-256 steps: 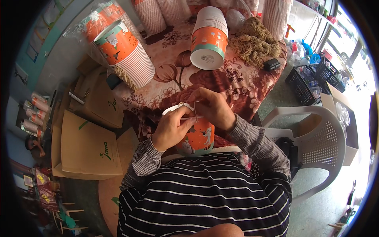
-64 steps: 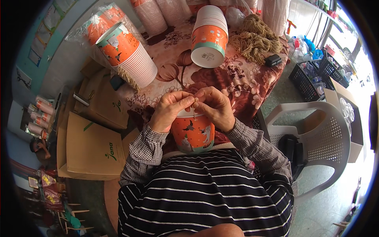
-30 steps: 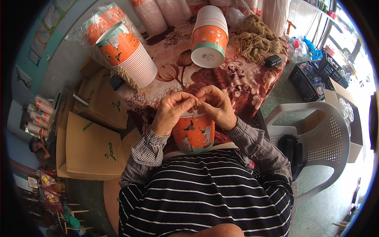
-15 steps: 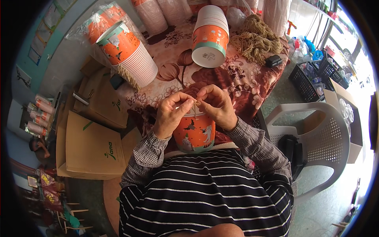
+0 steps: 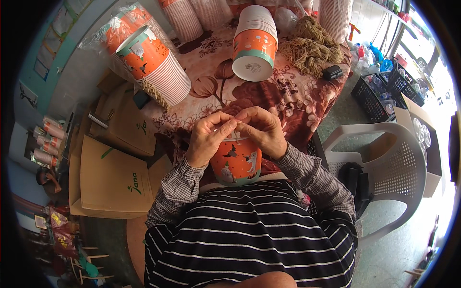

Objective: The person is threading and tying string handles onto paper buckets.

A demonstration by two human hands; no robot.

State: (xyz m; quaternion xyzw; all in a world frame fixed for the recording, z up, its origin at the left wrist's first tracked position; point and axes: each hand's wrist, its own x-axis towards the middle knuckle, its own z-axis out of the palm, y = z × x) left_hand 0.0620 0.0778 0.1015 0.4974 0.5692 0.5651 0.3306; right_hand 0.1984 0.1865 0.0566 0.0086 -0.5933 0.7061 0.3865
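An orange paper bucket (image 5: 235, 162) with dark and white printed figures and a green band stands against my striped shirt at the table's near edge. Above its rim, my left hand (image 5: 207, 139) is closed in a pinch on a pale string (image 5: 237, 133). My right hand (image 5: 265, 133) pinches the same string, its fingertips meeting the left ones. The thumbs and curled fingers hide most of the string and part of the bucket's rim. Further back on the right lies a loose tan bundle of string (image 5: 312, 48).
A leaning stack of orange buckets (image 5: 161, 67) with strings hanging off it is at the left, another stack (image 5: 254, 48) lies at the back. A small black box (image 5: 333, 73) sits by the right edge. Cardboard boxes (image 5: 113, 177) stand left, a plastic chair (image 5: 394, 168) right.
My fingertips have drawn closer together over the string, and the right hand's fingers now bend over toward the left. The bucket has hardly moved.
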